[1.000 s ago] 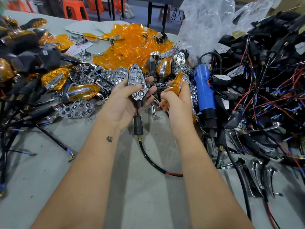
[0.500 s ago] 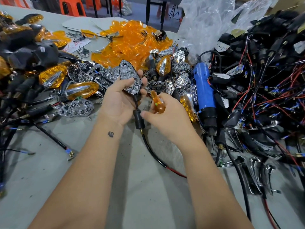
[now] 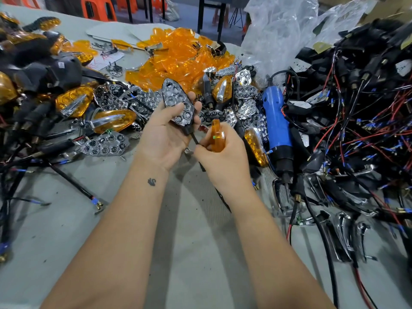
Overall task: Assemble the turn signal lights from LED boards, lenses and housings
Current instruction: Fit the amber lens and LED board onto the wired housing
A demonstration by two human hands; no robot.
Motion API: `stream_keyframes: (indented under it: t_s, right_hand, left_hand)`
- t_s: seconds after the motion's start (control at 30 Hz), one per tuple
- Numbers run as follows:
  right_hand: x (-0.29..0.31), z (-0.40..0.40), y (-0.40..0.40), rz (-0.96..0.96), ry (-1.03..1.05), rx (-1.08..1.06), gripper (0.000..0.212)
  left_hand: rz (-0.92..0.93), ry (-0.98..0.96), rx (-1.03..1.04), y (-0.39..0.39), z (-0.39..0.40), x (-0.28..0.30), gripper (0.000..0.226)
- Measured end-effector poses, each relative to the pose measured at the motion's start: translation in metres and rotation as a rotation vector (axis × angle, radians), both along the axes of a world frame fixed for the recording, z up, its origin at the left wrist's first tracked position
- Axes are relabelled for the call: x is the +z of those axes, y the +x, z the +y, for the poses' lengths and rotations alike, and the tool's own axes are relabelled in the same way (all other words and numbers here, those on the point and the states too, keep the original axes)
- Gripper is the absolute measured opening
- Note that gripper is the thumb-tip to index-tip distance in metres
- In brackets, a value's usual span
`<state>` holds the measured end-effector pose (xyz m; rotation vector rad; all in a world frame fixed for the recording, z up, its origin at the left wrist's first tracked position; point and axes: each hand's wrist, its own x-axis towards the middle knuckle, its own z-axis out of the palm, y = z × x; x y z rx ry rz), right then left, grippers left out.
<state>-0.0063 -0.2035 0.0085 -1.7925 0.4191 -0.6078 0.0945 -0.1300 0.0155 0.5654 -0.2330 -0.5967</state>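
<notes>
Gripped in left hand (image 3: pixel 165 134), housing (image 3: pixel 177 105) points away; right hand (image 3: pixel 223 155) holds lens (image 3: pixel 216 136) upright.

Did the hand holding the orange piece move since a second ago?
Yes. The right hand with the orange lens came down and toward the person, away from the blue electric screwdriver's top end, which lies where it did.

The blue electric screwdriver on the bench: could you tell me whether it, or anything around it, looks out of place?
The blue electric screwdriver lies on its side, wedged between loose chrome reflectors and the tangle of black housings and wires, partly buried. An amber-lensed lamp leans against it. It looks cluttered, but nothing appears damaged.
</notes>
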Motion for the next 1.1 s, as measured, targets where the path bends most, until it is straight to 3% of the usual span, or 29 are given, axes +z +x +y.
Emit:
stream_keyframes:
  t_s: [0.13,0.23,0.37,0.5,0.83,1.1]
  right_hand:
    - [0.001,-0.002,-0.002,-0.024,-0.044,-0.03,0.029]
    - [0.0,-0.003,-0.002,-0.039,-0.056,-0.053,0.031]
    - [0.0,-0.005,-0.003,-0.029,-0.164,-0.102,0.033]
    - [-0.001,-0.001,-0.003,-0.033,-0.257,-0.133,0.027]
    - [-0.004,-0.003,-0.001,-0.089,-0.079,-0.207,0.027]
    - [-0.005,-0.008,-0.003,-0.079,-0.048,-0.084,0.035]
  left_hand:
    - [-0.117,0.077,-0.02,-0.006,-0.003,0.004,0.038]
    - [-0.125,0.068,-0.033,-0.008,-0.003,0.005,0.046]
    - [-0.148,0.053,-0.095,-0.005,0.0,0.003,0.038]
    - [-0.13,0.007,-0.117,-0.004,0.0,0.001,0.05]
    - [-0.235,0.046,-0.15,-0.011,-0.01,-0.001,0.049]
    - [-0.224,-0.041,-0.134,-0.007,-0.007,-0.007,0.048]
